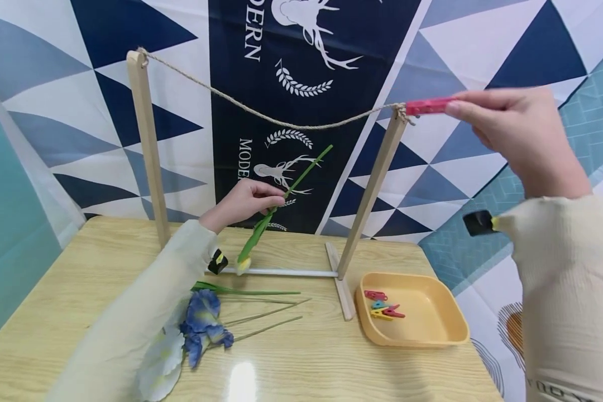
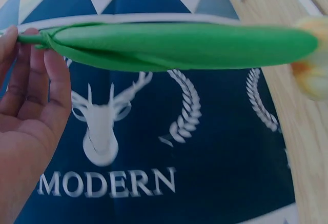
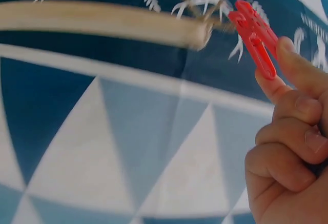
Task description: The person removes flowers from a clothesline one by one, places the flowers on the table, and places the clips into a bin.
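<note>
My left hand (image 1: 248,204) pinches the green stem of an artificial tulip (image 1: 255,240), which hangs head down with its pale yellow bloom (image 2: 313,60) lowest. The stem's cut end points up to the right, below the rope. My right hand (image 1: 520,125) pinches a red clothespin (image 1: 429,106) between thumb and forefinger, its other fingers curled in the right wrist view. The clothespin's tip is right by the knot at the top of the right wooden post (image 1: 374,190). A twine rope (image 1: 281,123) sags between this post and the left wooden post (image 1: 148,139).
A yellow-orange basin (image 1: 432,340) at the right holds several coloured clothespins (image 1: 384,312). Blue artificial flowers (image 1: 201,321) and a white one (image 1: 161,365) lie on the wooden table (image 1: 301,368), partly under my left sleeve. A white crossbar (image 1: 286,272) joins the frame low down.
</note>
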A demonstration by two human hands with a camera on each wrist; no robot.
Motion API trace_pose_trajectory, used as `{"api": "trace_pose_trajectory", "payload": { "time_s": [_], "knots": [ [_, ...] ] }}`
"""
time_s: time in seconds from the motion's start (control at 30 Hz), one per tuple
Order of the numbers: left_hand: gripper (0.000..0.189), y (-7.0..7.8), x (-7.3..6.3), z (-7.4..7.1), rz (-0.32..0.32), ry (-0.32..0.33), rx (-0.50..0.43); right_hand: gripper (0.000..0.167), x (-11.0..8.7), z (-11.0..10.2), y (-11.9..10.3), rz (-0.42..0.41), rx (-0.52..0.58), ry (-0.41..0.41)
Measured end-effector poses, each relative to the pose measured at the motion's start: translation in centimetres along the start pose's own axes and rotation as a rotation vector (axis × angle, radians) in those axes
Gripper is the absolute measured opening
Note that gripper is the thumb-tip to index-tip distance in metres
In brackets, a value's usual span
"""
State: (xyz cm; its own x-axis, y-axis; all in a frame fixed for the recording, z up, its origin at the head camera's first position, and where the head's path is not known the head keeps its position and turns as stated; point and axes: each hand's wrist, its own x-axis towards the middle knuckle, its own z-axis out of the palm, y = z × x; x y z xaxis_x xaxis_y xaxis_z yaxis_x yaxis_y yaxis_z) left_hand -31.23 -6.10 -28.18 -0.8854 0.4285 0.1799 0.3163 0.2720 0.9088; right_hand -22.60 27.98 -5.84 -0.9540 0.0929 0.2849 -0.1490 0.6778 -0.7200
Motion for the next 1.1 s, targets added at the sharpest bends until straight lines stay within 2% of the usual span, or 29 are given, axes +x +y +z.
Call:
{"api": "trace_pose_trajectory", "payload": {
  "time_s": [0.23, 0.4, 0.6, 0.83, 0.97, 1.1],
  "knots": [
    [0.028, -1.9, -1.4, -1.0, -0.05, -0.052, 0.021, 0.047, -2.0, -1.2, 7.9, 0.104, -0.116, -0.08],
    [0.027, -2.9, -1.9, -1.2, -0.06, -0.099, 0.03, 0.041, -3.4, -0.8, 13.5, 0.127, -0.189, -0.231],
    [0.027, -4.0, -2.3, -1.3, -0.075, -0.196, 0.102, 0.043, -5.0, 2.0, 20.0, 0.185, -0.2, -0.409],
    [0.021, -5.2, -2.6, -0.7, -0.116, -0.327, 0.151, 0.059, -7.1, 6.0, 27.1, 0.293, -0.107, -0.522],
    [0.02, -7.1, -3.2, 0.1, -0.126, -0.391, 0.16, 0.06, -8.1, 8.3, 30.1, 0.365, -0.081, -0.578],
    [0.019, -9.2, -3.9, 1.5, -0.13, -0.429, 0.156, 0.058, -9.0, 10.2, 32.1, 0.41, -0.052, -0.611]
  ]
}}
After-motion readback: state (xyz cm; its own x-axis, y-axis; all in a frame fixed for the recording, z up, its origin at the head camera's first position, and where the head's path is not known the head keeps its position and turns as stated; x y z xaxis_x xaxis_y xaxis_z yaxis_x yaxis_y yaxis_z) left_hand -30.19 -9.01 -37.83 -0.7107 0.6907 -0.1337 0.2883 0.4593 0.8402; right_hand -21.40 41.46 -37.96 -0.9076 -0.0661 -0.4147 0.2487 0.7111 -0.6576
